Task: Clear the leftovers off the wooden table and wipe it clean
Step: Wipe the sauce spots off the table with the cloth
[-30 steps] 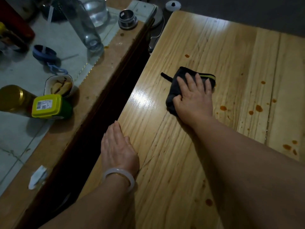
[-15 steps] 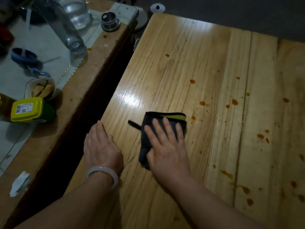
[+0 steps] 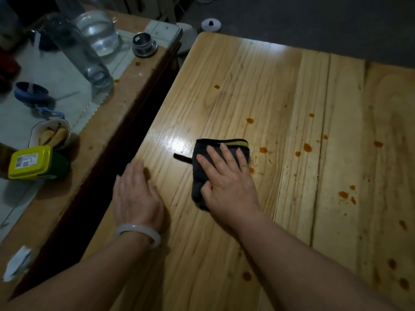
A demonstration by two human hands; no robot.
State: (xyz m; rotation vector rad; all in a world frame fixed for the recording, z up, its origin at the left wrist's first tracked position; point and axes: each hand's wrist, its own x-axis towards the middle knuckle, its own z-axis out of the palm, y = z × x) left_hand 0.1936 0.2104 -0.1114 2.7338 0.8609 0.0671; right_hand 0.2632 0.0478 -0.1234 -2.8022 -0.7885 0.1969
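Your right hand (image 3: 226,182) lies flat on the dark cloth (image 3: 202,153) in the middle of the frame. Its fingers are straight and spread, pressing the cloth onto the wooden worktop (image 3: 247,86), with the thumb against the cloth's near left edge. The cloth is folded, with a yellow-green band along its far edge and a short strap poking out to the left. Your left hand (image 3: 137,194) rests palm down on the worktop's left edge, fingers straight and together, holding nothing. A pale bangle (image 3: 138,232) sits on that wrist. The two hands are apart, the left one lower and further left in the frame.

Orange spots (image 3: 307,147) dot the wood to the right of the cloth, the nearest just beside its right edge. More run down the right side of the frame.

Across a dark gap, a second worktop (image 3: 125,97) fills the left of the frame. It carries a yellow-lidded jar (image 3: 33,162), a dish (image 3: 50,135) of scraps, a bottle (image 3: 78,48) and a glass jug (image 3: 98,32).
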